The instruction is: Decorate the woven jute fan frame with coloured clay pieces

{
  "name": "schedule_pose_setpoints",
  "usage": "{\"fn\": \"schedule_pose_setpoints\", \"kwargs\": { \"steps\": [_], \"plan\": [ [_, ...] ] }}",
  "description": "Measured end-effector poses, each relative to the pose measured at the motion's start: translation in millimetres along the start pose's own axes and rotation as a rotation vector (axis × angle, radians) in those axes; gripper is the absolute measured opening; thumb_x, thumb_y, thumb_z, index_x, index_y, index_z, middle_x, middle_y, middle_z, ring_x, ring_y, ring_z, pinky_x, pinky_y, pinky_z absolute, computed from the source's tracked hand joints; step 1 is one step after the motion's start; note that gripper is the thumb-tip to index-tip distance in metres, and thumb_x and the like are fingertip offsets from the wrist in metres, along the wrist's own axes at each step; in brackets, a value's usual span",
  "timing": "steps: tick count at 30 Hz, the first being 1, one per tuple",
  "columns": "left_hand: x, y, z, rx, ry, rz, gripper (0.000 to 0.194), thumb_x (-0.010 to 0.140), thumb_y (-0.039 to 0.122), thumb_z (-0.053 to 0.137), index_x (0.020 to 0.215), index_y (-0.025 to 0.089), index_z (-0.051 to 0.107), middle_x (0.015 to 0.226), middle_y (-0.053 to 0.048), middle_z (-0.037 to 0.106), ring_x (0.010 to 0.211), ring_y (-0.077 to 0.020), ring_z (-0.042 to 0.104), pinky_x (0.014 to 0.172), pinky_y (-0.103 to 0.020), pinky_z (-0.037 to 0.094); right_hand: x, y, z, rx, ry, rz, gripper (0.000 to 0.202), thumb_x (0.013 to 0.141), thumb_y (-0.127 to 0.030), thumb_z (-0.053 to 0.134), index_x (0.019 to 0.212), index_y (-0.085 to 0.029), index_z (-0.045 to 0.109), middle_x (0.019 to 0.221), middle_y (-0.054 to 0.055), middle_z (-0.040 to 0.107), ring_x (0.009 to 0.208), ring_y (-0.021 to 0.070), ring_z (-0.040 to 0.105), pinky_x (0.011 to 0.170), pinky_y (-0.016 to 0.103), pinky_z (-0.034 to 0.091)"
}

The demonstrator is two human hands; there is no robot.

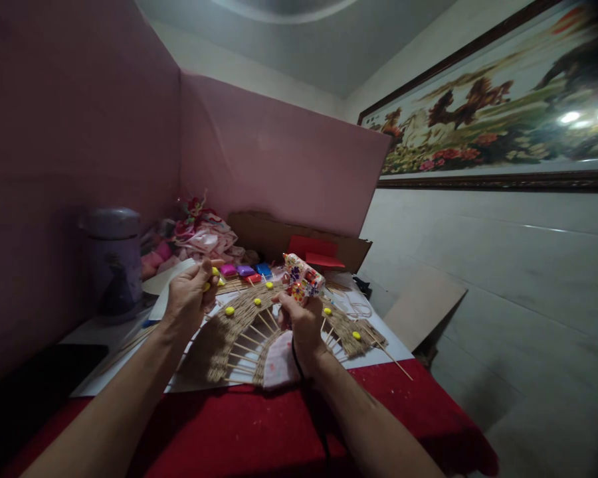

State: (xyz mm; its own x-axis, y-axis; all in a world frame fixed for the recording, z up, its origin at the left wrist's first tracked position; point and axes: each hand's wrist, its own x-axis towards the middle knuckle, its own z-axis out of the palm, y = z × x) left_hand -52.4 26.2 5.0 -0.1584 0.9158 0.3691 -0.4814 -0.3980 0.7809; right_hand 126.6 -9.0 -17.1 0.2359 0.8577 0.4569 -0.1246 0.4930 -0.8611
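Observation:
My left hand (193, 291) is raised over the left part of a woven fan (209, 345), its fingers closed on small yellow pieces (215, 272). Around the handle of a flower-patterned glue gun (303, 275) my right hand (301, 322) is wrapped, above the fan's middle; the nozzle points up and left, and a dark cord hangs below. The fan has twine weaving on thin sticks, with several yellow pieces (258, 302) spaced along its outer band. A pale cloth piece (281, 362) covers its lower centre.
A lidded purple container (113, 265) stands at the left. Pink fabric (209, 236) and colourful packets (246, 270) lie behind the fan. Red sheets (319, 252) lean on cardboard (259, 232). A loose stick (396, 362) reaches over the red cloth (229, 431) on the right.

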Motion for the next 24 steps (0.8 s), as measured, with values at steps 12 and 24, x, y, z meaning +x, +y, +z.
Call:
{"fn": "schedule_pose_setpoints", "kwargs": {
  "steps": [12, 24],
  "plan": [
    [1.8, 3.1, -4.9, -0.083, 0.040, -0.176, 0.020, 0.074, 0.033, 0.064, 0.073, 0.014, 0.059, 0.035, 0.010, 0.029, 0.026, -0.0019, 0.021, 0.027, -0.014, 0.016, -1.1, -4.7, 1.1, 0.025, 0.100, -0.068, 0.021, 0.070, -0.030, 0.060, 0.059, -0.013, 0.061, 0.034, -0.006, 0.044, 0.029, 0.0066, 0.038, 0.033, 0.019, 0.028],
    [3.6, 2.2, -6.4, -0.080, 0.064, -0.147, 0.014, 0.072, 0.010, 0.061, 0.085, 0.014, 0.059, 0.064, 0.000, 0.060, 0.033, -0.0016, 0.037, 0.028, -0.012, 0.025, -10.4, -4.9, 5.3, -0.020, -0.219, 0.195, 0.026, 0.070, -0.035, 0.063, 0.058, -0.011, 0.063, 0.040, -0.003, 0.050, 0.029, 0.0047, 0.036, 0.029, 0.017, 0.024]
  ]
}}
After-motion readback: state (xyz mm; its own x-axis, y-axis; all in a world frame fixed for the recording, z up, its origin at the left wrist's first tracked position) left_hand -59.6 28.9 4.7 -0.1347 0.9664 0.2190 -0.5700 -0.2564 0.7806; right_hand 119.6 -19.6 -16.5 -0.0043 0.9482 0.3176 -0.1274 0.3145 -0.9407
